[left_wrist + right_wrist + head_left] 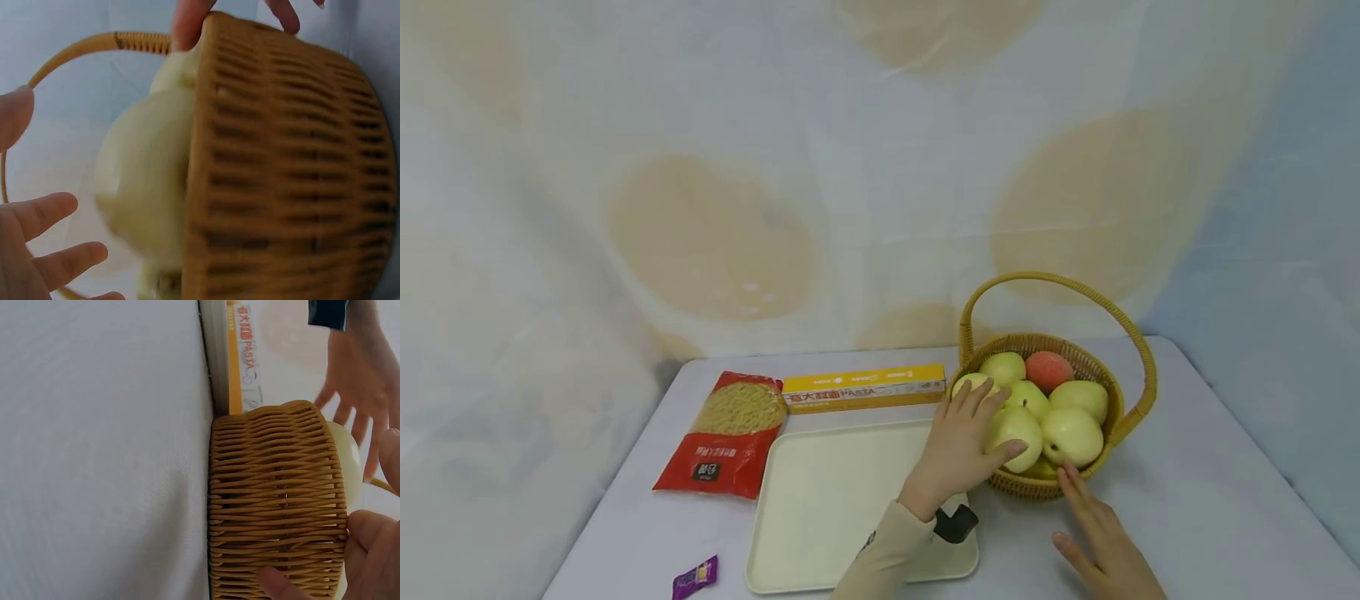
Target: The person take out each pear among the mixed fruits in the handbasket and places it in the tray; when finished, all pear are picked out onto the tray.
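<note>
A woven wicker basket (1026, 487) with a tall arched handle (1067, 283) stands on the right of the table. It holds several pale green pears (1072, 437) and one red fruit (1049, 371). My left hand (958, 442) is over the basket's left side, fingers spread above the pears and none of them gripped. In the left wrist view those fingers (47, 215) stand apart from the fruit. At the front right rim is my right hand (1105, 533), its fingers extended with the fingertips right at the rim; the right wrist view shows its fingers (369, 528) against the wicker.
A cream tray (808, 500) lies left of the basket, partly under my left forearm. Behind it is a yellow and white pasta box (865, 389). A red bag of pasta (726, 437) lies at the left, and a small purple packet (695, 577) near the front.
</note>
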`<state>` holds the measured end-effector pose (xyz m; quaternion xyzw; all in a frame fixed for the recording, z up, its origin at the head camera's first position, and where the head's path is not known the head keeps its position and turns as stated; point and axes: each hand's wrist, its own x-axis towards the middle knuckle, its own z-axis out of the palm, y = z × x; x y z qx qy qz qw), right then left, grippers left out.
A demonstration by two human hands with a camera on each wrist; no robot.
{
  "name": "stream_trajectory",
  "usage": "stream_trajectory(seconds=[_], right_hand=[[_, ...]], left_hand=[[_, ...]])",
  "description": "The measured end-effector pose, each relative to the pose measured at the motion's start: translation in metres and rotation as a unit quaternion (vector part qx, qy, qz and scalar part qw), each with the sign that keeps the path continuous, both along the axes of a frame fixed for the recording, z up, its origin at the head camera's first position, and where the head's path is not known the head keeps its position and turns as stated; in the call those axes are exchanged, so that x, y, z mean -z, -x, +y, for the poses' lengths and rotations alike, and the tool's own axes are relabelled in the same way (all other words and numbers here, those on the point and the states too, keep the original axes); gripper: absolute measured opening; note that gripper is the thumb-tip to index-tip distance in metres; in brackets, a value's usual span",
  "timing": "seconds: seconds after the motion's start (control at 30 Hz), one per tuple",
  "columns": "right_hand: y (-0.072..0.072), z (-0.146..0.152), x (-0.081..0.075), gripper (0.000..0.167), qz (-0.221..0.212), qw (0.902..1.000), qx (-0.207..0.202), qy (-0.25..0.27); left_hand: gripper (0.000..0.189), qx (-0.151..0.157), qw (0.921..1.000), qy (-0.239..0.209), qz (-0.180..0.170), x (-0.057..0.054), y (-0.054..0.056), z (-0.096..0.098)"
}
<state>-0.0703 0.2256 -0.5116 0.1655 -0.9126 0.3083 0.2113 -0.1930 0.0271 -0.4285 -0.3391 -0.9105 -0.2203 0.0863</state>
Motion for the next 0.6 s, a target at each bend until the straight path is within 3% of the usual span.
stream_trajectory(seconds=[0.23,0.6], right_hand=[[0.0,-0.005,-0.001,0.082,0.001,1.0,0.002,-0.002],[0.002,0.001,0.003,0.086,0.015,0.9998,-0.005,-0.012]], left_hand=[[0.062,-0.023,0.9981,0.055,0.015,-0.001,-0.003,0.03],[0.063,-0.076,0.995,0.043,0.047,0.01,-0.019,0.04]])
